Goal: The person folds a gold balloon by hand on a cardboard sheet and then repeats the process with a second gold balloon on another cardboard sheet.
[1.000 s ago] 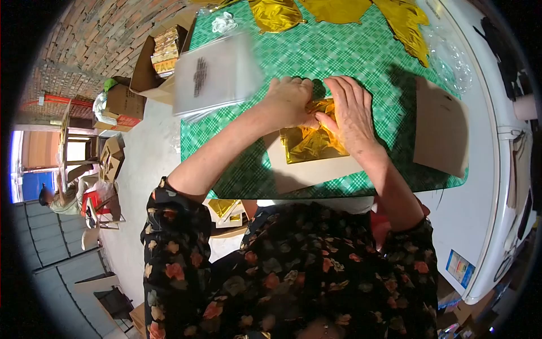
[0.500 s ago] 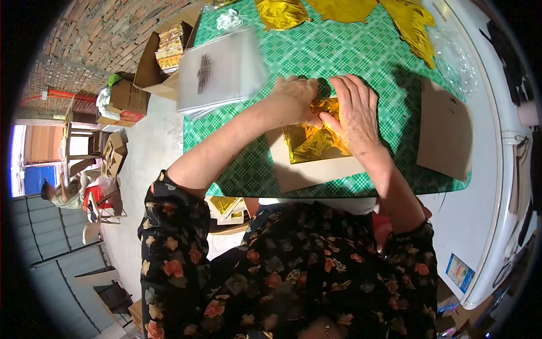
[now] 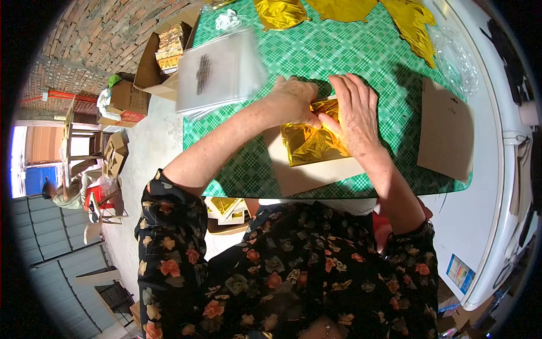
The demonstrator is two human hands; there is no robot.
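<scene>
A folded, flat gold foil balloon (image 3: 316,144) lies on a beige card (image 3: 285,169) near the table's front edge. My left hand (image 3: 296,100) rests at its upper left, fingers curled down with their tips hidden and the thumb on the foil. On the right side of the foil, my right hand (image 3: 357,116) lies flat with its fingers stretched out and its thumb towards the left one. Both thumbs come close together over the foil's middle. Part of the foil is hidden under the hands.
A stack of clear plastic bags (image 3: 217,73) lies at the left table edge, white string (image 3: 228,20) behind it. More gold foil balloons (image 3: 280,14) are along the back. Another beige card (image 3: 446,130) and crumpled clear plastic (image 3: 457,68) lie right. An open carton (image 3: 148,65) stands left.
My left fingers have curled in more at the foil's upper left edge. The foil and card under it have shifted very slightly; my right hand stays almost where it was.
</scene>
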